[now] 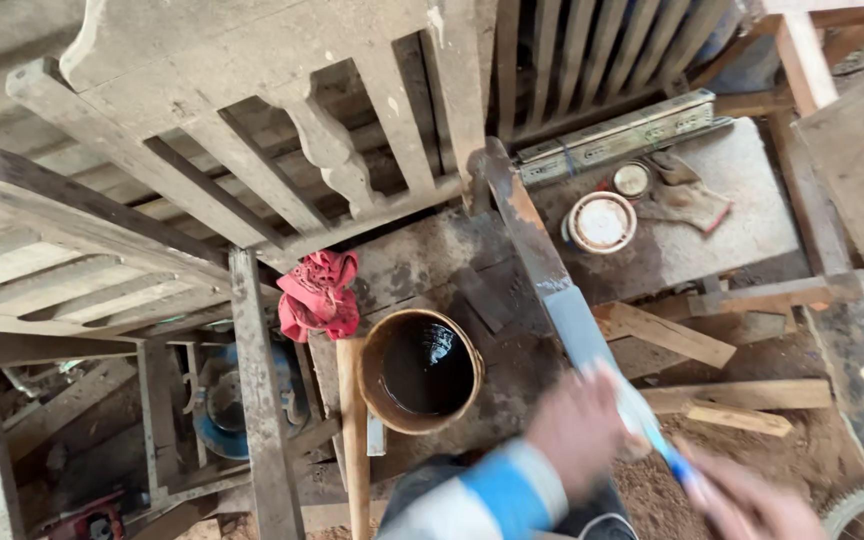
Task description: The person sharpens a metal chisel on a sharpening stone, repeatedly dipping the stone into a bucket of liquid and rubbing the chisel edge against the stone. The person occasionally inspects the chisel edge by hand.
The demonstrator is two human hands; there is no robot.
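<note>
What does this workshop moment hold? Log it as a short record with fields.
setting: cluttered woodworking area, seen from above
left hand: blurred, against a long flat bar
right hand: blurred, at the bar's blue lower end
long flat bar: rusty, slanting up toward a wooden chair frame
bucket: open, dark liquid inside
red cloth: draped beside the bucket
round tins: on a grey slab
floor: wood offcuts, sawdust
</note>
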